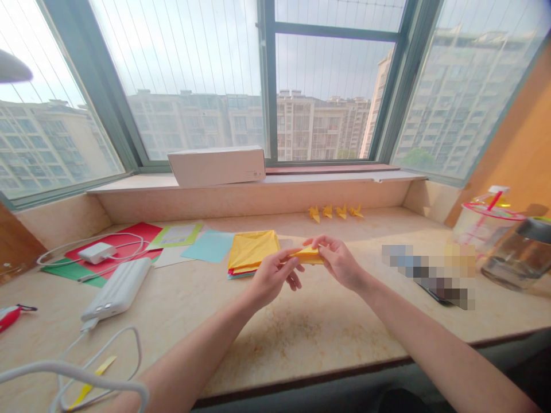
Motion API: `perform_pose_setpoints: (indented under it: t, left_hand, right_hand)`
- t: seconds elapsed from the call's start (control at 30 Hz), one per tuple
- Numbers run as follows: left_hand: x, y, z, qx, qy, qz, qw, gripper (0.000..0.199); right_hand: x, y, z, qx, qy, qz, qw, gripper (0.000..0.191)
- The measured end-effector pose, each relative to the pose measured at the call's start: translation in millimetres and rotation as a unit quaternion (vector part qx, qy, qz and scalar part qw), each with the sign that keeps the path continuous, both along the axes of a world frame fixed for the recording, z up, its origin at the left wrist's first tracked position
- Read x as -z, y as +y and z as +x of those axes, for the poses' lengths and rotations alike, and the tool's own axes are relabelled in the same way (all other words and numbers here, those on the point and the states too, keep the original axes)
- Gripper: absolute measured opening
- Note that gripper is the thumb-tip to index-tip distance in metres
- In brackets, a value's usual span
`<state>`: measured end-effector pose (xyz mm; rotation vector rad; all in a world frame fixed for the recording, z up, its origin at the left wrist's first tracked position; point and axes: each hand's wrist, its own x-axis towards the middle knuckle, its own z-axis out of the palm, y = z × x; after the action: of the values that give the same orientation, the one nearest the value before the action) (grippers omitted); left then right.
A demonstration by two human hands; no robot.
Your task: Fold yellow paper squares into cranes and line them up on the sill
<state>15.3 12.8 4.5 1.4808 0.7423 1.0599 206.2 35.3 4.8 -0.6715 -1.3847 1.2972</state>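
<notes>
A small folded yellow paper [310,254] is held up above the stone ledge between my two hands. My left hand [275,274] pinches its left end between thumb and fingers, the other fingers curled below. At the right end, my right hand [340,261] grips the paper with thumb and fingertips. Just behind my left hand lies a stack of yellow paper [253,250], with red and blue sheets under it. Several folded yellow paper figures [341,211] stand in a row near the back of the ledge.
Left on the ledge [206,321] are a white power bank [117,287], a charger [97,252] with cables, and coloured sheets [210,245]. A white box [217,166] sits on the sill. To the right are a cup [484,223], a dark-lidded jar [516,258] and a blurred item.
</notes>
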Motion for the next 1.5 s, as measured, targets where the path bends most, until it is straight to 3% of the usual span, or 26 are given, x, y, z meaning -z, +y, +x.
perform_pose_setpoints:
  t: [0.27, 0.5, 0.73, 1.07, 1.27, 1.5]
  left_hand:
    - [4.7, 5, 0, -0.039, 0.022, 0.021, 0.999, 0.034]
    - [11.5, 9, -1, -0.087, 0.055, 0.04, 0.994, 0.03]
    - [7.5, 5, -1, -0.067, 0.061, 0.041, 0.995, 0.029]
    - [-3.3, -1, 0, 0.006, -0.003, 0.014, 1.0, 0.044]
    - [-10.4, -9, 3, 0.0, 0.022, -0.021, 1.0, 0.046]
    - [-0.2, -2, 5, -0.028, 0.026, -0.007, 0.999, 0.044]
  right_hand:
    - [9.2, 7, 2, 0.001, -0.014, 0.012, 1.0, 0.032]
    - [1.0, 0, 0, -0.008, -0.04, 0.022, 0.999, 0.035]
    - [-0.9, -3, 3, 0.028, -0.094, 0.097, 0.991, 0.011]
    - [-2.1, -4, 4, 0.045, -0.072, 0.096, 0.992, 0.012]
    - [-3.3, -8, 3, 0.042, -0.1, 0.132, 0.985, 0.015]
    - [1.1, -7, -2, 0.01, -0.036, 0.052, 0.998, 0.017]
